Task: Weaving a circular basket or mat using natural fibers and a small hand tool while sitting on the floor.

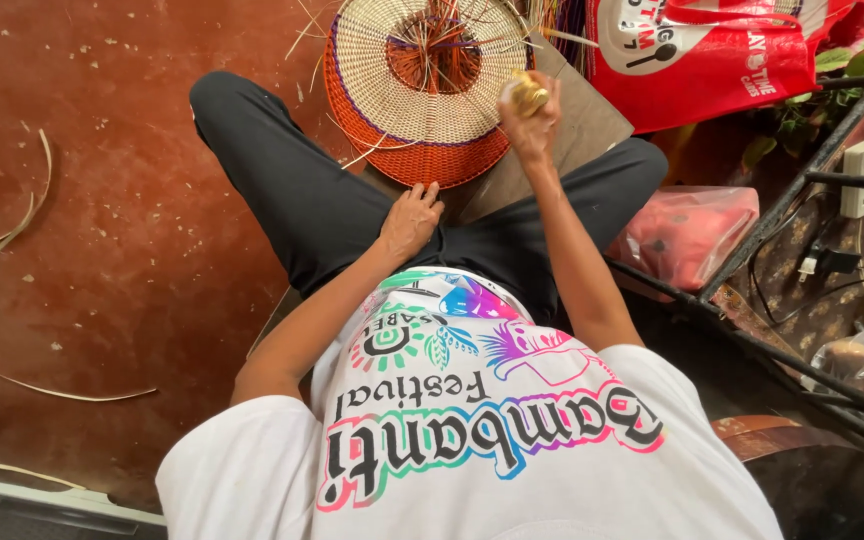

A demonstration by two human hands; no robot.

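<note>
A round woven basket piece [407,80], cream in the middle with an orange rim and loose straw ends at its centre, rests on a brown board [572,130] across my lap. My right hand [530,112] is closed around a small golden object [528,92] at the basket's right edge. With its fingers spread, my left hand [410,220] lies flat on my black trousers just below the basket's orange rim, holding nothing.
Loose straw strips [12,235] lie on the red-brown floor at left. A red printed bag [702,50] stands behind the basket, a pink plastic bag [687,230] at my right knee. A black metal frame [802,170] with a white socket [860,175] is at right.
</note>
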